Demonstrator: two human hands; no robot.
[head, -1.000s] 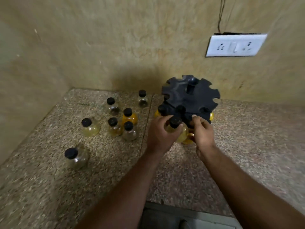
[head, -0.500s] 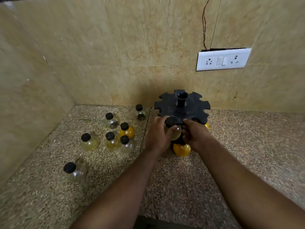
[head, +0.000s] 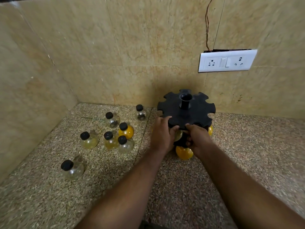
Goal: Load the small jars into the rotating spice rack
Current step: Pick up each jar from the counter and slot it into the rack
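Observation:
The black rotating spice rack point(head: 186, 113) stands by the back wall, its notched top disc bare. My left hand point(head: 162, 134) is shut on a pale yellow jar point(head: 179, 135), pressed in under the disc's front edge; the jar's cap is hidden. Next to it, my right hand point(head: 198, 140) grips the rack just below the disc. An orange jar point(head: 184, 152) hangs in the lower tier beneath my hands, and another orange jar point(head: 210, 130) peeks out at the right. Several loose black-capped jars sit on the counter to the left, among them an orange one point(head: 127, 131).
The speckled stone counter point(head: 247, 146) meets tiled walls at the back and left, forming a corner. A white switch and socket plate point(head: 227, 61) is on the back wall, with a wire running up from it. One clear jar point(head: 71, 169) stands apart, nearer me at left.
My left hand has carried the pale jar from in front of the rack up under the top disc's front edge. My right hand stays on the rack. The view has tilted up.

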